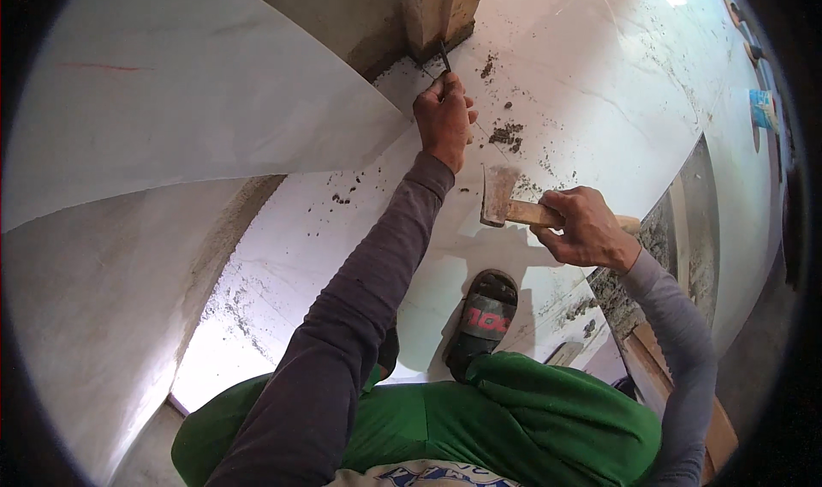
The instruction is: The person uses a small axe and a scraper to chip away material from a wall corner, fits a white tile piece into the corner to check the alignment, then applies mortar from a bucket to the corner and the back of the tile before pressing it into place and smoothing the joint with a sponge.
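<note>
My left hand [443, 120] is closed around a thin dark metal rod [445, 56], like a chisel. Its far end reaches the foot of the wooden post [445, 11] where that meets the floor; the tip's exact contact is hard to make out. In my right hand [586, 227] is a hatchet [498, 197] with a rusty, flared head and a wooden handle. The hatchet hangs over the pale tiles, apart from the rod, to the right of and nearer than my left hand. Dark crumbs of mortar [507, 137] lie on the tiles between the hands.
A large pale panel [197, 84] juts in from the left, above a bare grey wall [103, 290]. My sandalled foot [486, 320] rests on the tiled floor [591, 84]. Right of it are a rough mortar patch [658, 234] and wooden boards [655, 358]. A blue-white container [761, 110] stands far right.
</note>
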`<move>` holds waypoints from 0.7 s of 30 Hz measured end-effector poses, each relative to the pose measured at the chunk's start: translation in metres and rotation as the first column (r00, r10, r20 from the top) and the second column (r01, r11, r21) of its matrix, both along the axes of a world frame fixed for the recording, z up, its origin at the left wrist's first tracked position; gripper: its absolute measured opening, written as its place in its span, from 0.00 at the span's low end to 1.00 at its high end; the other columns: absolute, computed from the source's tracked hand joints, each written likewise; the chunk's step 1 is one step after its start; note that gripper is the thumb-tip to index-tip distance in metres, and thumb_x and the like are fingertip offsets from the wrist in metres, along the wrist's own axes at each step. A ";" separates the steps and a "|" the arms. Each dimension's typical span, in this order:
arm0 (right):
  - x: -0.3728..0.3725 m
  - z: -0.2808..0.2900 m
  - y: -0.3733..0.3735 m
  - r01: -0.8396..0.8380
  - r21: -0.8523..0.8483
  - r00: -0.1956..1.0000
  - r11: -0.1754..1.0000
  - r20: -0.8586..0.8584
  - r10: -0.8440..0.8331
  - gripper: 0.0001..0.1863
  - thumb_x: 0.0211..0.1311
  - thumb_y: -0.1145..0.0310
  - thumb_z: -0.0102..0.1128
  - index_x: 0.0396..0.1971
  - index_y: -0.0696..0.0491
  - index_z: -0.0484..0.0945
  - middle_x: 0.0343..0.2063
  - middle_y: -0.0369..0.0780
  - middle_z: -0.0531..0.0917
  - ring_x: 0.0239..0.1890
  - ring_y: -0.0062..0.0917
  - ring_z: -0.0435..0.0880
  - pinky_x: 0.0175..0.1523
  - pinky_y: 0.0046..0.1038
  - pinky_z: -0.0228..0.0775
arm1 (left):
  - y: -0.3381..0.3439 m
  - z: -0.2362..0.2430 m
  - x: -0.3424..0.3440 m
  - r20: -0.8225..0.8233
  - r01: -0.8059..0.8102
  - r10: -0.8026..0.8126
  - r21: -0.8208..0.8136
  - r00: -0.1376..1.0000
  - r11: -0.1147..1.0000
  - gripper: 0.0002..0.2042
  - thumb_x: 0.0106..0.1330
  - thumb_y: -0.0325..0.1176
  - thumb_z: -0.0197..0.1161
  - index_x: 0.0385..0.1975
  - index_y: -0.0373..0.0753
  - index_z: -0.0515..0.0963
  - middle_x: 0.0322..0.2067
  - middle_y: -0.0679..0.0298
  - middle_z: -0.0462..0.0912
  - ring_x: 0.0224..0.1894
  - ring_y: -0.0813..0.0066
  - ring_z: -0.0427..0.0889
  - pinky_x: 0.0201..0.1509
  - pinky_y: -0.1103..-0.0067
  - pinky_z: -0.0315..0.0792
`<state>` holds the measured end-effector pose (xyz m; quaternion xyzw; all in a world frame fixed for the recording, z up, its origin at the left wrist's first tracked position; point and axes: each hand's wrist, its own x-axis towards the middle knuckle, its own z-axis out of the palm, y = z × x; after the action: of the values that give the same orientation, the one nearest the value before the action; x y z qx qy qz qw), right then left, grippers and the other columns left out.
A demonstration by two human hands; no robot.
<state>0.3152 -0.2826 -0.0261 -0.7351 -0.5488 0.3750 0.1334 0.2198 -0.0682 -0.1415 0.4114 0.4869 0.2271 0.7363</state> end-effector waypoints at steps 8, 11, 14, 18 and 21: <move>0.001 0.004 0.017 -0.159 -0.037 0.986 0.987 0.038 0.161 0.11 0.54 0.64 0.69 0.33 0.54 0.82 0.23 0.45 0.85 0.27 0.44 0.86 0.39 0.45 0.80 | -0.003 0.002 -0.001 0.012 0.007 -0.007 -0.007 1.000 1.000 0.18 0.78 0.48 0.58 0.34 0.38 0.78 0.29 0.68 0.75 0.29 0.81 0.76 0.34 0.80 0.77; -0.005 0.003 0.017 -0.109 0.030 0.994 0.994 0.032 0.108 0.11 0.54 0.64 0.69 0.32 0.54 0.82 0.23 0.45 0.85 0.27 0.44 0.86 0.38 0.45 0.79 | -0.004 0.004 -0.004 0.020 0.001 0.000 -0.021 1.000 1.000 0.19 0.78 0.48 0.58 0.34 0.37 0.77 0.29 0.68 0.76 0.30 0.81 0.76 0.34 0.80 0.77; -0.001 0.005 0.022 -0.157 -0.084 0.987 0.984 0.016 0.159 0.11 0.53 0.63 0.69 0.32 0.53 0.82 0.23 0.44 0.85 0.27 0.44 0.86 0.37 0.45 0.78 | -0.003 0.006 -0.004 0.015 0.025 -0.024 -0.044 1.000 0.999 0.19 0.78 0.49 0.58 0.33 0.38 0.77 0.29 0.68 0.76 0.29 0.81 0.76 0.34 0.80 0.76; 0.006 -0.003 0.028 -0.229 -0.053 0.973 0.972 0.019 0.230 0.09 0.52 0.65 0.68 0.31 0.53 0.81 0.23 0.43 0.85 0.28 0.43 0.86 0.36 0.44 0.78 | 0.002 -0.002 -0.004 0.064 0.037 -0.033 -0.060 0.997 0.998 0.18 0.77 0.49 0.59 0.34 0.38 0.77 0.29 0.69 0.76 0.29 0.81 0.76 0.34 0.80 0.76; 0.008 -0.003 0.037 -0.282 -0.033 0.955 0.959 0.086 0.283 0.08 0.50 0.67 0.66 0.30 0.53 0.80 0.24 0.42 0.84 0.27 0.42 0.85 0.36 0.44 0.77 | 0.003 -0.004 -0.004 0.091 0.053 -0.045 -0.078 0.995 0.996 0.17 0.77 0.47 0.61 0.35 0.39 0.77 0.30 0.69 0.75 0.30 0.81 0.76 0.34 0.80 0.76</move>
<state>0.3232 -0.2457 -0.0295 -0.6666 -0.6498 0.3623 0.0462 0.2154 -0.0654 -0.1454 0.3828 0.4518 0.2075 0.7786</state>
